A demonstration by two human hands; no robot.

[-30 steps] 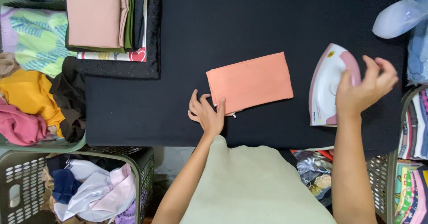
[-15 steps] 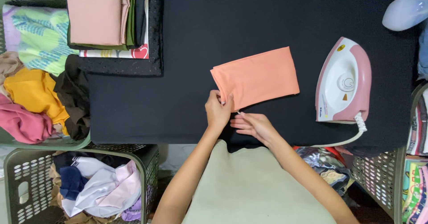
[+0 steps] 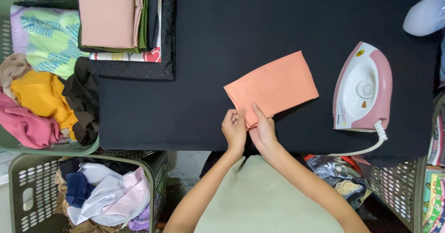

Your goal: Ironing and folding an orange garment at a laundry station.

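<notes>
The peach cloth (image 3: 272,88) lies on the black tabletop (image 3: 259,24), already folded into a flat, slightly tilted rectangle, just left of the pink-and-white iron (image 3: 363,88). Both hands meet at the corner of the cloth nearest the person. The left hand (image 3: 234,130) pinches that corner's edge with curled fingers, and the right hand (image 3: 263,128) presses on the cloth beside it, fingers extended along the near edge; neither hand is empty or idle.

Judged from how things lie, the pressing of this piece looks done: the iron sits flat on the tabletop to the right of the cloth, apart from it and untouched, its cord trailing off the near edge. What seems left is the last fold or tidying of the cloth.

Beyond the cloth to the left, a stack of folded fabrics (image 3: 118,17) sits at the far left of the tabletop, with a peach piece on top and green and dark ones beneath, so several items appear finished. Left of the cloth, past the tabletop's edge, a heap of loose clothes (image 3: 39,101) in yellow, pink and black lies unfolded, and nearer the person a grey laundry basket (image 3: 21,182) holds more crumpled garments (image 3: 104,193). A good share of the pile therefore seems unworked.
</notes>
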